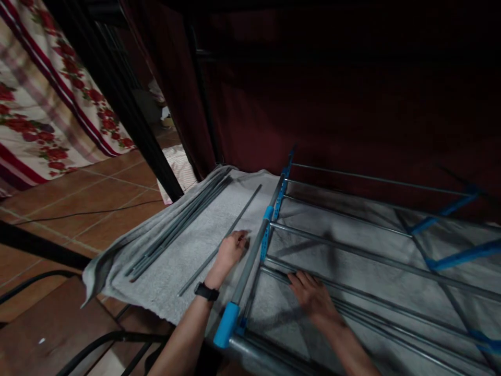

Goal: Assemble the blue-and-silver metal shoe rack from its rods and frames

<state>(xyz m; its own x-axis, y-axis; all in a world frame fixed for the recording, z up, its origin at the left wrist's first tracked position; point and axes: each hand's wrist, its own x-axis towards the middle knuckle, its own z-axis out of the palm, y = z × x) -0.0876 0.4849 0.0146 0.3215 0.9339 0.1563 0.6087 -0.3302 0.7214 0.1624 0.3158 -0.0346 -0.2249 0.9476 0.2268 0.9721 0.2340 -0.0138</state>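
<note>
My left hand (231,249), with a black watch (206,292) on its wrist, has curled fingers over the grey towel, beside a single loose metal rod (241,213). What is inside its fingers, if anything, is hidden. My right hand (311,295) has its fingers bent over a thin metal tube (276,273) of a drying rack. The rack lies on the towel, with a thick grey side tube (250,256), a blue joint (268,212), a blue end cap (227,325) and a perforated blue strip (264,242). Several parallel metal bars run rightward from it.
Several loose grey rods (182,222) lie bundled on the towel (156,292) at the left. A black metal post (129,115) slants beside it. Blue brackets (465,254) stand at the right. Dark red cloth (332,115) hangs behind. A brown chair (58,324) is at lower left.
</note>
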